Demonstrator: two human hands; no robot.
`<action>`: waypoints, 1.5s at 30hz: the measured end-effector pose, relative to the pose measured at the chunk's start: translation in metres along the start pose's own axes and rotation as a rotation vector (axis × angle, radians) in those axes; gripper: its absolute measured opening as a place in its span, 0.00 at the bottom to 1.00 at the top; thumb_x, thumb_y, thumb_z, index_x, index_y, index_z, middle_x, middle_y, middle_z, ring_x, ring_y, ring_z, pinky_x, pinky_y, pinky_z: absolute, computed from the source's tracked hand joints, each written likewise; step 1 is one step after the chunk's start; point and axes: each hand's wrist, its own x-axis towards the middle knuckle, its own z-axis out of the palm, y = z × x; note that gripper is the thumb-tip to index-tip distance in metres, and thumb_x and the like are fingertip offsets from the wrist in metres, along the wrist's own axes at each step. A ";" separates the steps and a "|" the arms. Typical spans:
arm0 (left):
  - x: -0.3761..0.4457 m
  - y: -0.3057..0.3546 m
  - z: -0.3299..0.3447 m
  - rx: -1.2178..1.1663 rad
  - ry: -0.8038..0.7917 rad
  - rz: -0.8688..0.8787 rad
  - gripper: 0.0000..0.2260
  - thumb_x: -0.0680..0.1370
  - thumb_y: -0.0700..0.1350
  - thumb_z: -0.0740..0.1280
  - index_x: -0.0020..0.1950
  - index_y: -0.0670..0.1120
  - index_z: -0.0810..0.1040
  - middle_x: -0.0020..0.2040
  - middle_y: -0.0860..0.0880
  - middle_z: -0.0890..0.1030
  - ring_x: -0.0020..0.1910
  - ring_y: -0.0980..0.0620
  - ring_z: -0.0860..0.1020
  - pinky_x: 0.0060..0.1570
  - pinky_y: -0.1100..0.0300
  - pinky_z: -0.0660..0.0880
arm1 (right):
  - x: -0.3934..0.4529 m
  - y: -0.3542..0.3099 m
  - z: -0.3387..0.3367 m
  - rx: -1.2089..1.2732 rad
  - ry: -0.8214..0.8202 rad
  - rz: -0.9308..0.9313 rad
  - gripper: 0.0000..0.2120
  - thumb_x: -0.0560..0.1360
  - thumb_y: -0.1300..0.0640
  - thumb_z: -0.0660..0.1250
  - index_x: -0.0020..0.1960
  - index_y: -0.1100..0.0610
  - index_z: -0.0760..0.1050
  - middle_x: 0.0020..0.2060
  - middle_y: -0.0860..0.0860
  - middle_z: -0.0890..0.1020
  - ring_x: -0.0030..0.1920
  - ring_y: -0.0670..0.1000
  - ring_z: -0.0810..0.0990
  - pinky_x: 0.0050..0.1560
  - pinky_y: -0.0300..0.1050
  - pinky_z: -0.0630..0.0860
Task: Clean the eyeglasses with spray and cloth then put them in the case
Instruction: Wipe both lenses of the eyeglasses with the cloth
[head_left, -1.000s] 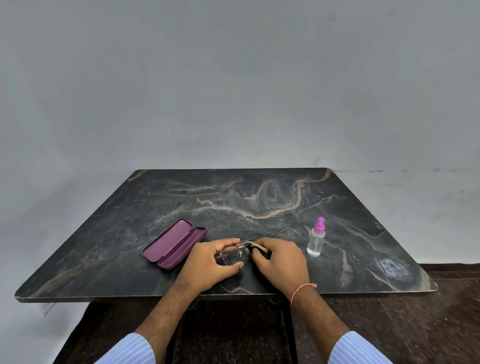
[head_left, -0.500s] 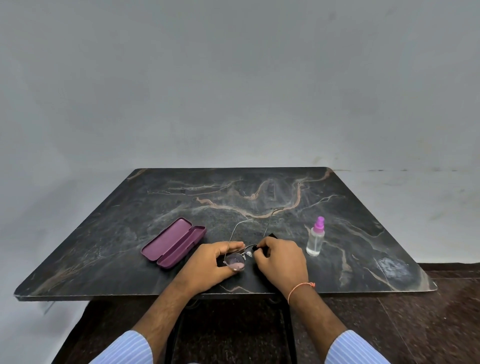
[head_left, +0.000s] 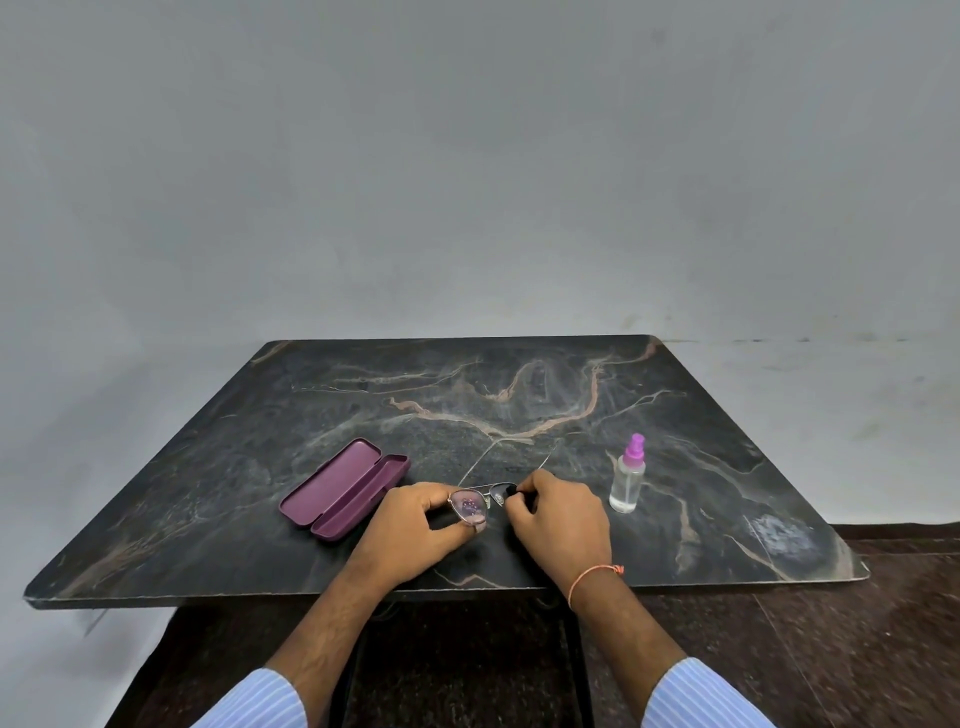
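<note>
My left hand (head_left: 415, 525) pinches the glasses (head_left: 480, 501) by the rim of one lens, thumb under, fingers over. My right hand (head_left: 558, 519) is curled on a dark cloth (head_left: 511, 490), pressing it to the other lens. The glasses sit low over the table (head_left: 519, 395), near its 6 o'clock edge, temples unfolded and pointing to 12.

To wipe well, I judge I should keep the left grip on the rim only, off the glass, and rub in small circles with light pressure, since the thin wire frame looks easy to bend. Droplets seem to cling to the left lens, so that one probably needs wiping next.

The case (head_left: 344, 488), a maroon hard shell with rounded ends, lies open at 9 o'clock of my hands. The bottle (head_left: 628, 480), clear with a pink spray top, stands at 3 o'clock. The table is dark, polished, veined stone.
</note>
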 end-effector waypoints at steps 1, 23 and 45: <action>0.000 0.000 0.000 -0.007 -0.014 0.007 0.14 0.75 0.51 0.84 0.59 0.58 0.91 0.55 0.68 0.89 0.59 0.67 0.85 0.62 0.65 0.81 | 0.000 0.000 0.000 0.003 0.001 0.003 0.14 0.75 0.40 0.63 0.50 0.47 0.83 0.40 0.46 0.87 0.46 0.55 0.86 0.45 0.49 0.80; 0.002 -0.008 -0.002 -0.108 0.016 -0.018 0.28 0.74 0.46 0.85 0.74 0.55 0.85 0.64 0.69 0.86 0.67 0.70 0.82 0.69 0.71 0.76 | 0.002 0.011 -0.003 0.209 -0.102 0.001 0.11 0.71 0.40 0.69 0.49 0.38 0.87 0.32 0.38 0.84 0.40 0.42 0.83 0.43 0.44 0.80; 0.003 -0.010 -0.001 -0.131 0.007 -0.048 0.30 0.74 0.45 0.86 0.74 0.55 0.83 0.59 0.77 0.84 0.65 0.70 0.83 0.67 0.71 0.77 | 0.001 0.011 0.000 0.371 0.026 -0.046 0.06 0.72 0.49 0.73 0.37 0.41 0.82 0.29 0.42 0.82 0.33 0.43 0.81 0.37 0.39 0.74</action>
